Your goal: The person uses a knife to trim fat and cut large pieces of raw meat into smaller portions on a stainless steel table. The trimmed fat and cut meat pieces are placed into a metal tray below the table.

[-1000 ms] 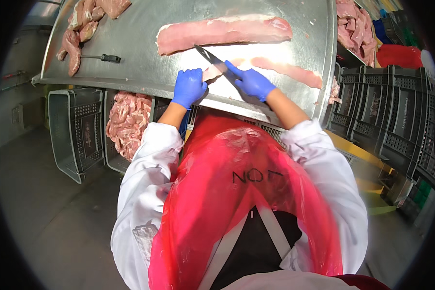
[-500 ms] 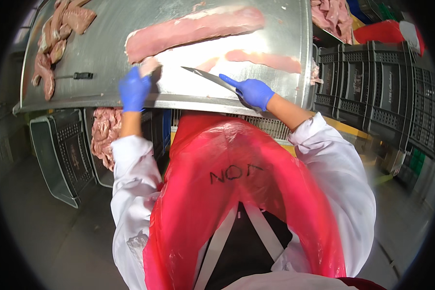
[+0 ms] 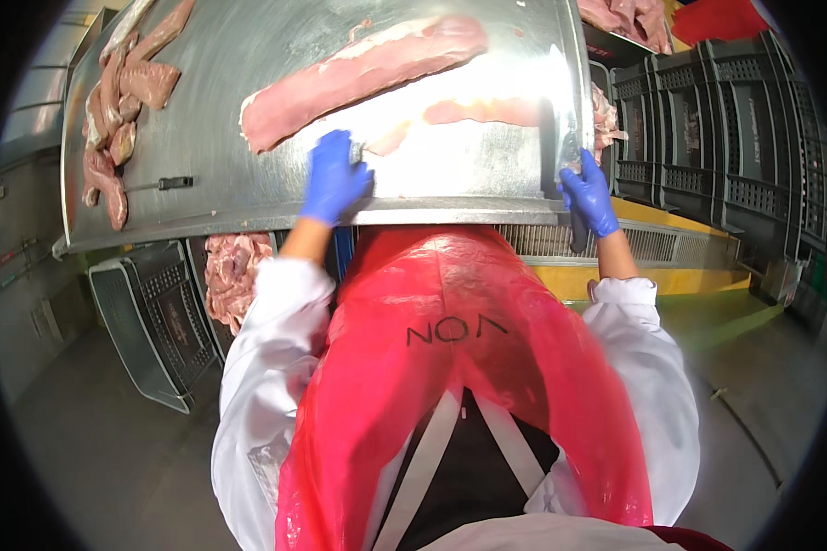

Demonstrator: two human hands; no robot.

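Note:
A long pink slab of meat (image 3: 363, 81) lies slantwise on the steel table (image 3: 239, 174). My left hand (image 3: 335, 179), blue-gloved, is just below its near side with the thumb apart from the fingers. No piece of meat shows in it. Beside that hand, to the right, lies a thin flat strip of meat (image 3: 482, 112). At the table's right edge my right hand (image 3: 590, 195) is closed round a knife (image 3: 578, 237). Its dark handle end sticks out below the fist; the blade runs up along the bright table rim and is hard to make out.
Several pieces of meat (image 3: 110, 119) lie at the table's left, near a thin tool with a black handle (image 3: 175, 183). Grey crates (image 3: 680, 138) stand to the right. Below the table's left side are a crate of meat trimmings (image 3: 237, 275) and another grey crate (image 3: 161, 321).
My left hand has moved right; the small meat piece it held no longer shows. My right hand has carried the knife right, to the table's edge, and turned it upright. The view has shifted slightly.

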